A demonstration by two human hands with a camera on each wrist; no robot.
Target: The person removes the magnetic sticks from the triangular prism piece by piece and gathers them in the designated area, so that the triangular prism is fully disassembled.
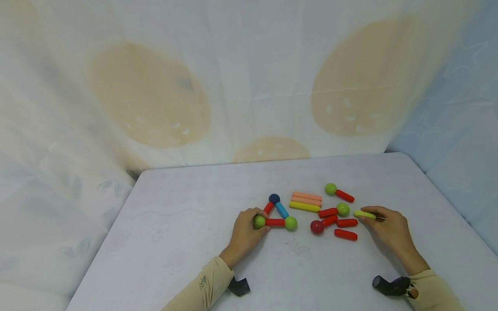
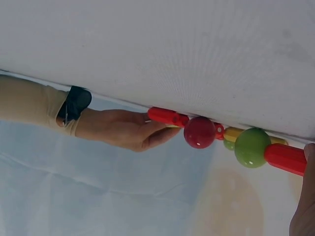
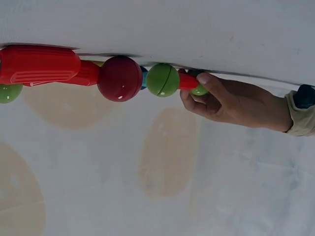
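My left hand grips a green ball at the left corner of a flat triangle on the white table. The triangle joins it by a red stick to a second green ball, then by a blue stick to a dark blue ball. My right hand pinches a yellow-green stick lying on the table at the right. The right wrist view shows the left hand curled round its green ball.
Between the hands lie loose pieces: pink sticks, a yellow stick, a dark red ball with a red stick, two green balls with red sticks, and single red sticks. A draped cloth backs the table.
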